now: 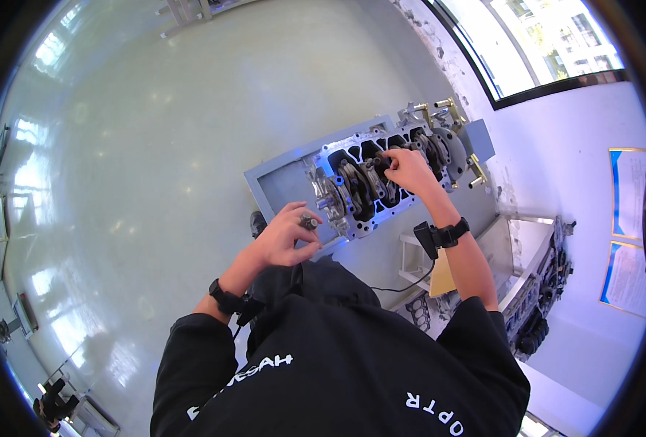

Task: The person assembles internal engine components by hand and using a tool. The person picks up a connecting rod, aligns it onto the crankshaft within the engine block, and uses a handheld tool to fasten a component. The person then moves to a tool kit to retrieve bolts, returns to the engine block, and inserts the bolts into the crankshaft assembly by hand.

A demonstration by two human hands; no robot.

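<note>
An engine block (381, 213) lies with its open underside up, and the crankshaft (372, 178) and its bearing caps show inside. My right hand (410, 172) reaches over the middle of the block from the right. Its thumb and forefinger are closed at a bearing cap; whatever they grip is too small to make out. Off the block's near left corner, my left hand (288, 237) is raised with curled fingers around a small, dark metal part (308, 221), short and roughly cylindrical. Its exact kind cannot be told.
A grey metal stand (259, 182) carries the block, with brass-coloured handles (477, 172) at its right end. Beyond rises a white wall with a window (534, 44). At the right, a rack (516, 291) holds more engine parts. A cable (403, 290) hangs from my right wrist strap.
</note>
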